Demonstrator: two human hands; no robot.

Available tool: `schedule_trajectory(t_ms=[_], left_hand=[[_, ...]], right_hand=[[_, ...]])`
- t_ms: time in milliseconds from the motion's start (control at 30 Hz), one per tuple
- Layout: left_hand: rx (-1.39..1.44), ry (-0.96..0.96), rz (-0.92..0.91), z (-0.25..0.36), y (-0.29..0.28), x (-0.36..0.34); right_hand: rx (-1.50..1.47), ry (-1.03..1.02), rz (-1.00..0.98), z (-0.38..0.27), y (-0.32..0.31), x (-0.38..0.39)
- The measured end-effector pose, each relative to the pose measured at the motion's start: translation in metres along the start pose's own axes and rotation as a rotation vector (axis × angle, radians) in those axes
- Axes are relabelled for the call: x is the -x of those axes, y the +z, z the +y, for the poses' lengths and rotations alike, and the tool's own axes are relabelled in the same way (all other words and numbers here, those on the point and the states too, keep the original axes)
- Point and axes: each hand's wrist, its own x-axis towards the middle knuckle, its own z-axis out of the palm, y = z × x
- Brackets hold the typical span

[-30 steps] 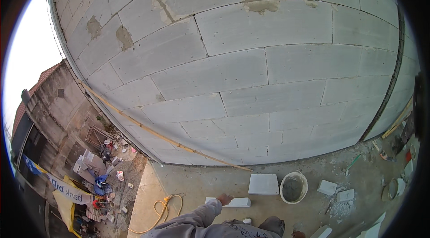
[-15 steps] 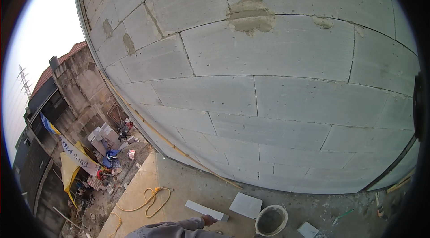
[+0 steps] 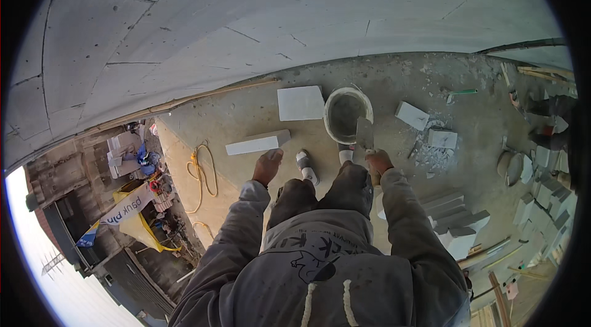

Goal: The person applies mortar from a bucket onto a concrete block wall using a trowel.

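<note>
My left hand (image 3: pixel 268 164) has its fingers curled, just below the near end of a long white block (image 3: pixel 257 142) on the floor; what it holds, if anything, is hidden. My right hand (image 3: pixel 378 161) grips a flat grey trowel (image 3: pixel 364 132), its blade upright beside the rim of a round pale bucket (image 3: pixel 330 102) with grey contents inside. A square white block (image 3: pixel 298 102) lies left of the bucket. My feet stand on the floor between my hands, below the bucket.
A block wall (image 3: pixel 184 19) runs beyond me with a pole along its foot. At left lie a yellow hose (image 3: pixel 204 173) and rubble. At right are broken blocks (image 3: pixel 412 115), rubble, stacked blocks (image 3: pixel 449 216) and part of another person (image 3: pixel 551 133) in dark clothing.
My view has swung from the wall down to the floor and my body. Both hands and forearms now show, with the trowel visible in my right hand beside the bucket.
</note>
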Motion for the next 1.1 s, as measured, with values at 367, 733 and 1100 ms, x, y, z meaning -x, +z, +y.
schedule_trajectory(t_ms=[367, 733, 1100], left_hand=[[-0.267, -0.141, -0.084, -0.127, 0.143, -0.126], [-0.366, 0.083, -0.100, -0.126, 0.267, -0.336], [-0.462, -0.004, -0.044, -0.143, 0.308, -0.336]], right_hand=[[0.322, 0.237, 0.071, 0.029, 0.060, 0.023], [0.651, 0.021, 0.205, 0.090, 0.120, -0.101], [0.886, 0.085, 0.086, 0.180, 0.082, -0.069]])
